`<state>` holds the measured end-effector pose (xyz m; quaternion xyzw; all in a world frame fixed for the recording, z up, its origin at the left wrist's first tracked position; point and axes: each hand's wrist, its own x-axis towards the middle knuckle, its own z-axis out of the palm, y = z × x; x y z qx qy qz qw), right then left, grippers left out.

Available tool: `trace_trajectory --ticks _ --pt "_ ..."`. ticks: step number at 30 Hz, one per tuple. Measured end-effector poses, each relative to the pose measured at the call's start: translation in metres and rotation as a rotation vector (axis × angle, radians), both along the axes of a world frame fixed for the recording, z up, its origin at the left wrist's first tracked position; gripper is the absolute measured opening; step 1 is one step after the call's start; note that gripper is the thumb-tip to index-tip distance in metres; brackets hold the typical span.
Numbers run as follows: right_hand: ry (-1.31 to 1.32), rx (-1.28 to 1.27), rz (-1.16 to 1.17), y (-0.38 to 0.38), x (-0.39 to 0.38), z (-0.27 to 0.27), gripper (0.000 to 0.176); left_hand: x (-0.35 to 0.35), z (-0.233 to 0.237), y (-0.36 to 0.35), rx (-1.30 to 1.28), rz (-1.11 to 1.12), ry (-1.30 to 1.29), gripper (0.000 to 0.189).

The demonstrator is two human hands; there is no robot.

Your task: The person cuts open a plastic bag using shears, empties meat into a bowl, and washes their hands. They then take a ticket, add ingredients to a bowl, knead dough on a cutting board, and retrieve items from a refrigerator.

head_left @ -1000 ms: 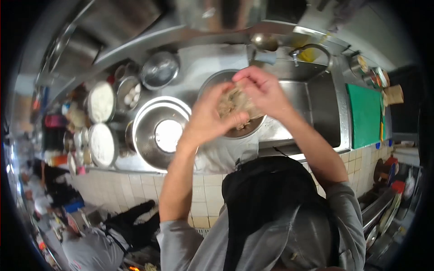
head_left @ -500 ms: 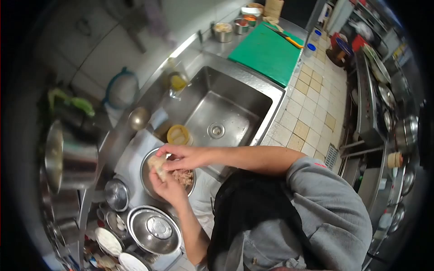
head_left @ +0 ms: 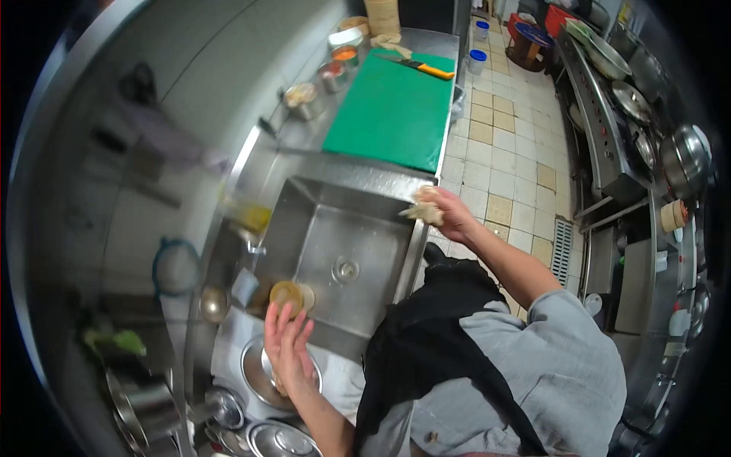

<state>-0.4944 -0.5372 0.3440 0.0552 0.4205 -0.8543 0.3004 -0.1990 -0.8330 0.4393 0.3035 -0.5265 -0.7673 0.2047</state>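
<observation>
My right hand [head_left: 455, 218] is closed around a pale, ragged piece of meat [head_left: 425, 212] that looks like cooked chicken. It is held above the front rim of the steel sink [head_left: 358, 244], by the corner of the green cutting board [head_left: 392, 114]. My left hand [head_left: 288, 346] is open with spread fingers and holds nothing. It hovers over a steel bowl [head_left: 255, 373], hiding much of what lies inside. Just beyond its fingertips stands a yellow-rimmed round container [head_left: 288, 298] at the sink's edge.
An orange-handled knife [head_left: 426, 69] lies on the board. Several small tins of food, one a tin of pale pieces [head_left: 302, 99], line the wall. A pot [head_left: 148, 404] and steel lids [head_left: 282, 440] stand lower left. Across the tiled floor [head_left: 487, 160] is a stove [head_left: 601, 114].
Both hands were together over the bowl, on the pale meat. The right hand has carried the meat away to the sink's front rim; the left has let go and spread. The view has turned.
</observation>
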Motion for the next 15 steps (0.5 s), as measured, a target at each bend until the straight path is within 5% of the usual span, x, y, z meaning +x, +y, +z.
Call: trace_trajectory --ticks 7,10,15 --pt "-0.171 0.353 -0.373 0.203 -0.093 -0.174 0.018 -0.006 -0.108 0.003 0.097 0.203 -0.338 0.064" --pt "-0.253 0.528 -0.473 0.255 -0.111 -0.198 0.019 0.034 -0.155 0.018 0.198 0.277 -0.462 0.048" --pt "-0.339 0.653 -0.478 0.293 -0.198 -0.242 0.023 0.037 -0.147 0.019 0.321 0.363 -0.756 0.047"
